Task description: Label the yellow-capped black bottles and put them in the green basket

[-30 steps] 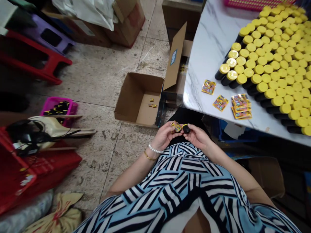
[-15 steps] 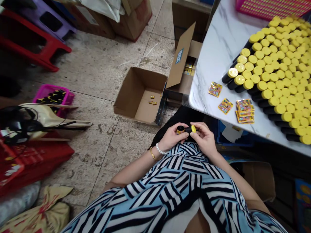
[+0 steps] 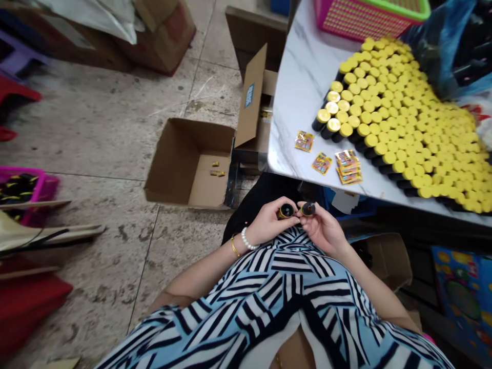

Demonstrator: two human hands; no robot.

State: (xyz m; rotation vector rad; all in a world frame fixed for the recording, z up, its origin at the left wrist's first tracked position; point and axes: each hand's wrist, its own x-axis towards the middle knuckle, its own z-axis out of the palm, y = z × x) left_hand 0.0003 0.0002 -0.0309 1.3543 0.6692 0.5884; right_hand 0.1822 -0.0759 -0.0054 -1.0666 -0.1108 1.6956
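Note:
In front of my body, my left hand (image 3: 271,221) is wrapped round a small black tube (image 3: 286,210) with yellow on its side, its round dark end facing up. Close beside it, my right hand (image 3: 323,229) pinches a second black piece (image 3: 308,208) by its edge; the yellow cap side seen on it is now mostly hidden. The fingertips of both hands nearly meet. On the marble-look table stand many black tubes with yellow caps (image 3: 369,105). Small printed packets (image 3: 349,167) lie near the table's front edge.
An open cardboard box (image 3: 172,164) with several small yellow pieces sits on the floor. Another open carton (image 3: 251,97) stands against the table. A pink and green basket (image 3: 365,20) is at the table's back. At the far left is a magenta basket (image 3: 48,197).
The view has swung right, shifting the surroundings left. In my right hand the piece has turned: its dark end now faces up instead of its yellow cap side.

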